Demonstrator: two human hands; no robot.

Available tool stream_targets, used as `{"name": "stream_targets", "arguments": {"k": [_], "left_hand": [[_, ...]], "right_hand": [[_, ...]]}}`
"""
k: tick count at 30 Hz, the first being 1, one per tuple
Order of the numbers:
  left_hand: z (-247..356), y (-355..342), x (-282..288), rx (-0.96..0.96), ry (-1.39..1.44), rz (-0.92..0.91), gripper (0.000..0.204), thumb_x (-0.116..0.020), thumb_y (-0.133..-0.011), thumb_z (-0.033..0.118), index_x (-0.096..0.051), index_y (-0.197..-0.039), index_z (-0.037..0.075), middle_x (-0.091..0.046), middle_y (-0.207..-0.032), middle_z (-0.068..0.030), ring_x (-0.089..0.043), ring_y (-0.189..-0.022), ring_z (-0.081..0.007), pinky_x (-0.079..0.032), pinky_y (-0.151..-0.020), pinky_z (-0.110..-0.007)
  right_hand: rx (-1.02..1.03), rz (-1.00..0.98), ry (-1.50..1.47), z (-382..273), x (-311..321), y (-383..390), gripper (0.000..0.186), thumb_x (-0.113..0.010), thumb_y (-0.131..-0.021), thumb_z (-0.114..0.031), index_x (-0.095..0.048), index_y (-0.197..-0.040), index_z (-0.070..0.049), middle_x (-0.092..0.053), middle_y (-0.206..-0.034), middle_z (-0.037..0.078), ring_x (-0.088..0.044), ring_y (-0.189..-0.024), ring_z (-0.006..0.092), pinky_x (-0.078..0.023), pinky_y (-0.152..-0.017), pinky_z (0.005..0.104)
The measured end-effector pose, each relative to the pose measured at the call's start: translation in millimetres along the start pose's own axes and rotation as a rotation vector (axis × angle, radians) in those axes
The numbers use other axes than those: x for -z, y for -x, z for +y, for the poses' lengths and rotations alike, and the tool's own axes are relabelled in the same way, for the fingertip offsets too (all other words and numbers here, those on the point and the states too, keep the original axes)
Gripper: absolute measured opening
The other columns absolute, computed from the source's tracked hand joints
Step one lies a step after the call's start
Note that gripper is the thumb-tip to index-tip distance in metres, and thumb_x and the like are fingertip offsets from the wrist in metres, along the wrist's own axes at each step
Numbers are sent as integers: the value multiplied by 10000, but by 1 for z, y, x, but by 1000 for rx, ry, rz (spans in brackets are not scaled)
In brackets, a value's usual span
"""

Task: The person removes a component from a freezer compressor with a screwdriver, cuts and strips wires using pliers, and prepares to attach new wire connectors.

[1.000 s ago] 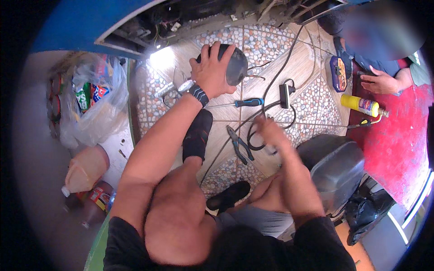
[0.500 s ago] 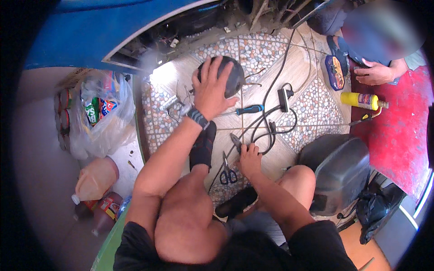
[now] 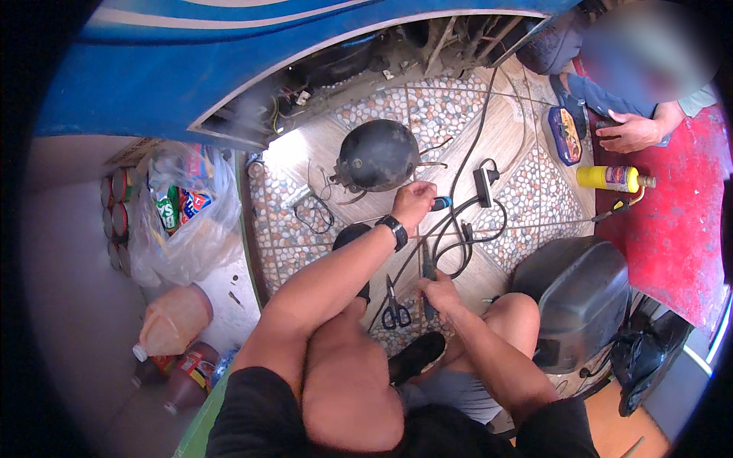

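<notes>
On patterned tile, right fingers holding pliers, left fingers at screwdriver, grip unclear, labelled yellow canister

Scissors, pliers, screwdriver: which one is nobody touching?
The loop-handled scissors, lying untouched; the left hand is on the screwdriver, the right hand on the pliers.

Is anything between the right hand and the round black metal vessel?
Yes: from the right hand, the left hand, at a black-and-blue screwdriver, blocks the straight line to the vessel in view.
</notes>
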State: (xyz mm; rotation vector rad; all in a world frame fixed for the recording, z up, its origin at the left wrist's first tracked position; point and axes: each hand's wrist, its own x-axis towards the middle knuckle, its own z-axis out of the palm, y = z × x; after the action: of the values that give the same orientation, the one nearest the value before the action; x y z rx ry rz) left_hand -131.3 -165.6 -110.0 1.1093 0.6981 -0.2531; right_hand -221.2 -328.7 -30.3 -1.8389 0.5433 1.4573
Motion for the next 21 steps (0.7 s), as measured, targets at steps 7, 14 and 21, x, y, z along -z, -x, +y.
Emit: {"name": "stream_targets", "arguments": {"k": [7, 14, 21], "left_hand": [[5, -31, -10, 104, 504, -28, 196, -658, -996, 244, -654, -1154, 128, -686, -1098, -3, -599, -1010, -128, -490, -883, -338], [5, -33, -11, 101, 710, -147, 204, -659, -969, 296, -658, -1075, 121, -682, -1073, -2, -583, -1039, -150, -463, -929, -361], [9, -32, -11, 119, 698, -103, 295, -660, -993, 361, -610, -1156, 120, -632, -1133, -29, -558, -1091, -177, -452, -969, -370]], "right_hand": [[612, 678, 563, -20, 27, -1, 501, -673, -787, -99, -555, -1267, -11, -486, -1352, 274, -473, -1271, 440, -395, -1025, 538], [644, 856, 684, -44, 24, -32, 612, -690, -774, -111, -515, -1352, -14, -381, -1460, 272, -378, -1350, 453, -333, -1057, 594], [648, 880, 698, -64, 13, -49, 630, -694, -784, -109, -482, -1366, 3, -368, -1451, 278, -386, -1325, 452, -351, -1043, 578]]}}
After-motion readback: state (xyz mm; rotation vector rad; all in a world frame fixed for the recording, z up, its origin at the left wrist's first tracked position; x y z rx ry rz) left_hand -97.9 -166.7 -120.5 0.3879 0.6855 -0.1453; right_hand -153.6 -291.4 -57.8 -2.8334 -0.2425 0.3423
